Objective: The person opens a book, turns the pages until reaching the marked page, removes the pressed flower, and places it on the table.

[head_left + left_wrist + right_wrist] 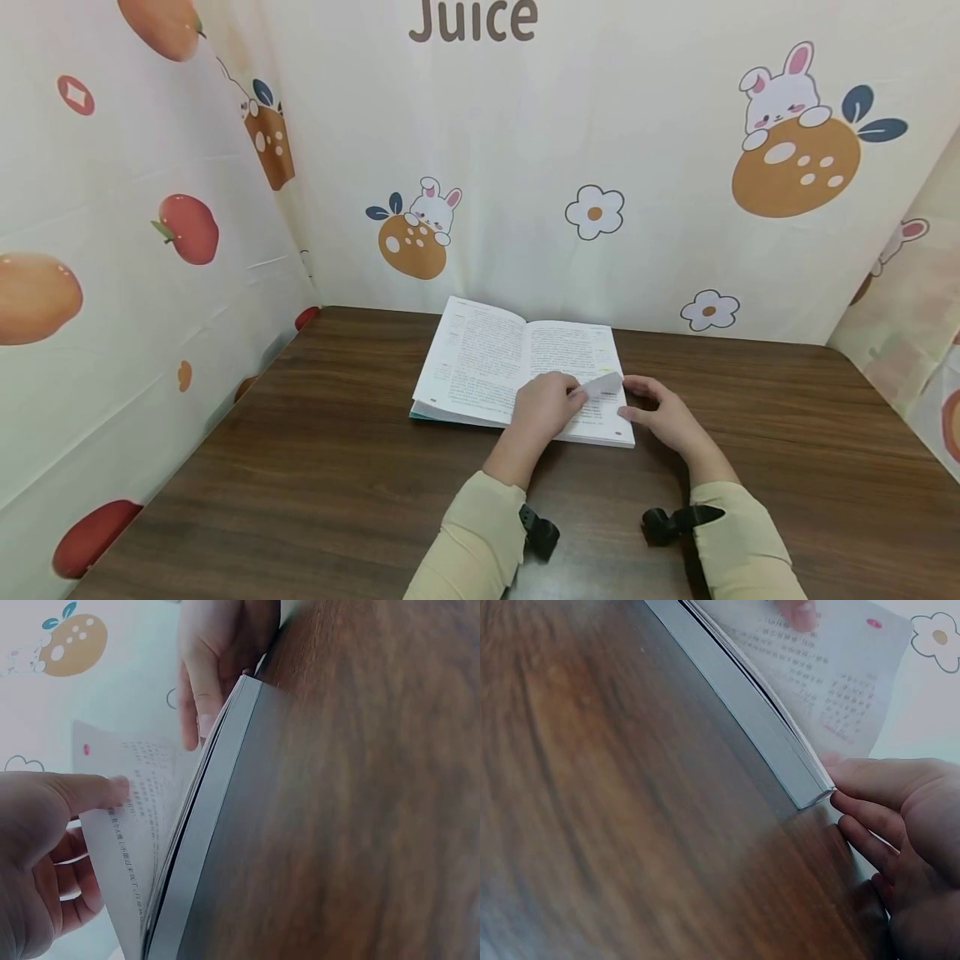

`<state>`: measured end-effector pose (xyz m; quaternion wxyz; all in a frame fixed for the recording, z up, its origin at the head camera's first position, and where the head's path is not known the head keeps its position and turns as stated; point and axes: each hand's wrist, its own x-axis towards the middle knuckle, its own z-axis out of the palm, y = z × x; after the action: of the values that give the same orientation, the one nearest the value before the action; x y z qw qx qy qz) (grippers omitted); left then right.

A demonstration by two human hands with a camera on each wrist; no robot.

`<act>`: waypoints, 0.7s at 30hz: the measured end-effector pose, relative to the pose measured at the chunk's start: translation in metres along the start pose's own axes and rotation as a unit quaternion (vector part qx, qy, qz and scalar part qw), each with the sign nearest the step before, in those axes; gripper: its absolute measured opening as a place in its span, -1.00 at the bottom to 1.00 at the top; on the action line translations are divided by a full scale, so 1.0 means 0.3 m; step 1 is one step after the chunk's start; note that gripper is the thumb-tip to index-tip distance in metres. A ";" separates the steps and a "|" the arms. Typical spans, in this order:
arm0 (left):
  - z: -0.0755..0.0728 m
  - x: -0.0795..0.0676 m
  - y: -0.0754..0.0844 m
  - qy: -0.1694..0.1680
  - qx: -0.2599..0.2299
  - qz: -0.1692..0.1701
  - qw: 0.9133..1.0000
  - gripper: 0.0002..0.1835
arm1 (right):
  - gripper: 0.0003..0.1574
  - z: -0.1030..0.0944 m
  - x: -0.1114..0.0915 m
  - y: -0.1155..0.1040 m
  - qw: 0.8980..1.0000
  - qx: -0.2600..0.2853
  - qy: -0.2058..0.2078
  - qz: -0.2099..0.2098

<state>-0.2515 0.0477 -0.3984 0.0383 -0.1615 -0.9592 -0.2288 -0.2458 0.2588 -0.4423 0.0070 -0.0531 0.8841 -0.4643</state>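
Note:
An open book [487,358] with printed pages lies on the table near the back. My left hand [546,406] reaches over its right half and pinches a lifted page [602,386]. In the left wrist view the thumb [101,791] presses on the printed face of that page [124,847], with the other fingers behind it. My right hand [663,414] rests at the book's right edge. The right wrist view shows its thumb [877,780] touching the page edges near the corner, while the fairly straight fingers [870,832] lie beside the book [757,727].
The dark wooden table [315,500] extends around the book. A pale printed curtain [510,250] rises just behind the table's back edge and another printed cloth hangs on the left. Black straps with small devices [540,533] sit on both sleeved wrists.

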 end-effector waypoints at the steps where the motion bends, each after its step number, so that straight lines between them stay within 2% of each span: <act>1: -0.003 0.001 -0.001 0.007 -0.001 0.004 1.000 -0.82 | -0.23 0.000 0.001 0.001 1.000 0.000 0.001 -0.003; 5: -0.016 0.003 -0.007 0.040 -0.015 0.013 0.999 -0.82 | -0.22 0.001 0.003 0.001 1.000 -0.005 0.004 0.000; 10: -0.034 0.004 -0.020 0.069 -0.033 0.007 0.997 -0.81 | -0.21 0.001 0.002 -0.004 1.000 -0.008 0.003 0.009; 21: -0.077 0.003 -0.041 0.104 -0.056 -0.005 0.993 -0.80 | -0.22 0.001 0.001 -0.010 1.000 -0.015 0.001 0.011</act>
<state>-0.2564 0.0272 -0.3829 0.1275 -0.1340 -0.9365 -0.2981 -0.2458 0.2568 -0.4398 0.0100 -0.0430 0.8913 -0.4512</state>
